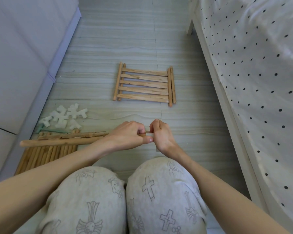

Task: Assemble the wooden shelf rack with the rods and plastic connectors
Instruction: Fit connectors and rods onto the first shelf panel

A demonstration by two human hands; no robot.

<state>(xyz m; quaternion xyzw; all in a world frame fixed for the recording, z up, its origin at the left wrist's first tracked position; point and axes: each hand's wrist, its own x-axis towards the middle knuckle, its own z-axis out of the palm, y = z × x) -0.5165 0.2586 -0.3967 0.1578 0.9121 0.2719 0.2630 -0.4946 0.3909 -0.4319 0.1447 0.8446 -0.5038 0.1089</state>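
My left hand (127,134) grips one end of a long wooden rod (61,142) that runs out to the left above the floor. My right hand (161,135) is curled round a white plastic connector (149,133) at that rod end; most of the connector is hidden by my fingers. A pile of white plastic connectors (64,116) lies on the floor at the left. Several more wooden rods (46,154) lie side by side below the held rod. Slatted wooden shelf panels (144,84) lie stacked flat on the floor ahead.
A pale sofa (24,56) borders the floor on the left, and a bed with a dotted cover (260,81) borders it on the right. My knees (125,200) fill the bottom. A small green tool (41,128) lies beside the connectors.
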